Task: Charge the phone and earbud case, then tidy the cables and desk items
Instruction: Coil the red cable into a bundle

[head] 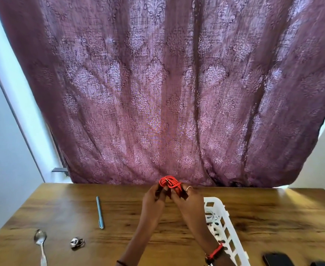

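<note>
A coiled red cable is held up over the far middle of the wooden desk. My left hand and my right hand both grip the bundle from below, fingers closed around it. To the right of my right forearm stands a white slotted plastic basket with white cable inside. A dark phone lies at the bottom right, with another dark object beside it, cut off by the frame edge.
A blue pen lies left of centre. A metal spoon and a small metal clip-like item sit near the front left. A purple patterned curtain hangs behind the desk's far edge.
</note>
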